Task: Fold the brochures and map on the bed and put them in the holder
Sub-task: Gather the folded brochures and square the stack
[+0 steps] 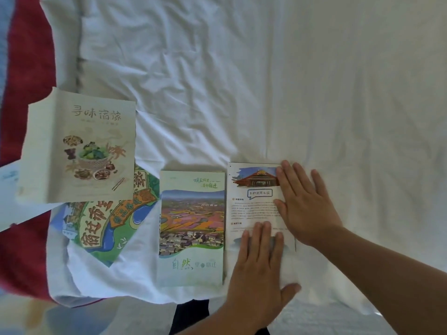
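Note:
A folded brochure with a red-roofed building and text [254,201] lies on the white bed sheet near the front edge. My left hand [258,269] lies flat on its lower part and my right hand [307,206] lies flat on its right side, fingers spread. Just left of it lies a folded brochure with a landscape photo [191,228]. Further left, a beige brochure with food drawings [79,146] partly covers a green and blue illustrated map [106,228]. No holder is in view.
The wrinkled white sheet [242,81] stretches away behind and to the right of the papers. A red cloth or carpet [26,93] runs along the left side of the bed. A pale sheet of paper [9,197] sticks out at the far left.

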A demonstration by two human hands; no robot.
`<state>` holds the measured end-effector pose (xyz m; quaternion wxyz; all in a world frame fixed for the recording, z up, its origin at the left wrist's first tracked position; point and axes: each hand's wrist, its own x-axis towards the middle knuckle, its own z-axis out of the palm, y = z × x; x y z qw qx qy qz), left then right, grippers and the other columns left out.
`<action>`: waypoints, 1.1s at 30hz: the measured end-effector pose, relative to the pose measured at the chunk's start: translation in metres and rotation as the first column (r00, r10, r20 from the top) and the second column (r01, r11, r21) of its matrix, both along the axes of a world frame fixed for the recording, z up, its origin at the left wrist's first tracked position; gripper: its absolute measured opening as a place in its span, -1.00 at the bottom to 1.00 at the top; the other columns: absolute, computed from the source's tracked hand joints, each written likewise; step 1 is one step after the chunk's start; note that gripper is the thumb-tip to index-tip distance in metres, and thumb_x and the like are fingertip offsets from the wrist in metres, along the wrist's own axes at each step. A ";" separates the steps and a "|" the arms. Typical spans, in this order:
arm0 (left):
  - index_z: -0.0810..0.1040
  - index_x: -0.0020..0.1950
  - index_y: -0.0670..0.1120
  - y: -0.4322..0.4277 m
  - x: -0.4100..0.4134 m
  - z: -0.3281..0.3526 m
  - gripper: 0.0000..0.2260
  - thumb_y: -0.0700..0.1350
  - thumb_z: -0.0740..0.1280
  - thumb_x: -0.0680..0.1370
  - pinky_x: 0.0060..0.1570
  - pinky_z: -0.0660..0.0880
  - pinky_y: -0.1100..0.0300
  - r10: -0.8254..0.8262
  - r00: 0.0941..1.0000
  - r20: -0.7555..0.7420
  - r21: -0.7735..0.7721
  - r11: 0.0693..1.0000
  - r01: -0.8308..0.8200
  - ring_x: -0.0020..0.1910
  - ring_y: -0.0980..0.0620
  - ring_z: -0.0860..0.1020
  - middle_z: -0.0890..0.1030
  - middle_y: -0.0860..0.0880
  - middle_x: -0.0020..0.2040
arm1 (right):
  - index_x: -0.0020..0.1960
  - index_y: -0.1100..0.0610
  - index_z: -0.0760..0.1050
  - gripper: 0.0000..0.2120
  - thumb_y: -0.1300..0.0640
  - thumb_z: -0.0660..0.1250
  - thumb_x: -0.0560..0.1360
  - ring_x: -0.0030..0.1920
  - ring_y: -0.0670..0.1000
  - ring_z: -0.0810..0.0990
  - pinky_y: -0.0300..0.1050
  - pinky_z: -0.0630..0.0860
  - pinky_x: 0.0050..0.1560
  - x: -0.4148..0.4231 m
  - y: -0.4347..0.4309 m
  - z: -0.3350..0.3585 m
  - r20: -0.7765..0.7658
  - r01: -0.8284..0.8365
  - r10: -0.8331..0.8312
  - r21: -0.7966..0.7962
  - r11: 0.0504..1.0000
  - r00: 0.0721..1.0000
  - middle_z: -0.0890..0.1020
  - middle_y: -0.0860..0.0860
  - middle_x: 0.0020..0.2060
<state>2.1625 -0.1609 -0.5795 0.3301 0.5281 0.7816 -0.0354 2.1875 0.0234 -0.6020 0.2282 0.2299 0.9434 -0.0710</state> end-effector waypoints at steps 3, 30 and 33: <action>-0.09 0.60 -0.08 0.002 -0.004 0.017 -0.24 0.35 -0.02 0.56 0.42 -0.41 -0.15 0.042 0.988 0.151 0.027 0.999 -0.047 0.51 -0.09 -0.38 -0.25 -0.13 0.58 | 0.58 0.13 -0.22 -0.35 -0.13 -0.26 0.58 0.59 0.10 -0.10 0.16 -0.10 0.55 -0.001 -0.004 0.008 0.021 0.037 -0.036 -0.013 0.999 0.999 -0.12 0.06 0.59; 0.23 0.55 -0.12 -0.193 -0.192 0.030 -0.36 0.03 0.35 0.54 0.29 0.39 -0.20 0.328 0.862 -0.387 -0.049 0.926 -0.374 0.50 -0.25 0.23 0.22 -0.29 0.52 | 0.44 -0.21 0.06 -0.29 -0.06 0.41 0.45 -0.15 0.16 0.40 -0.08 0.35 -0.27 -0.038 -0.058 0.055 0.119 0.732 -0.737 -0.297 0.613 0.666 0.39 0.20 0.05; 0.39 0.46 -0.16 -0.197 -0.191 0.032 -0.40 -0.07 0.45 0.45 0.21 0.47 -0.20 0.303 0.869 -0.390 -0.053 0.935 -0.350 0.42 -0.28 0.36 0.37 -0.32 0.43 | 0.47 -0.21 0.02 -0.25 -0.07 0.41 0.45 -0.19 0.16 0.45 -0.13 0.33 -0.34 -0.038 -0.059 0.053 0.120 0.737 -0.741 -0.296 0.608 0.660 0.42 0.23 0.07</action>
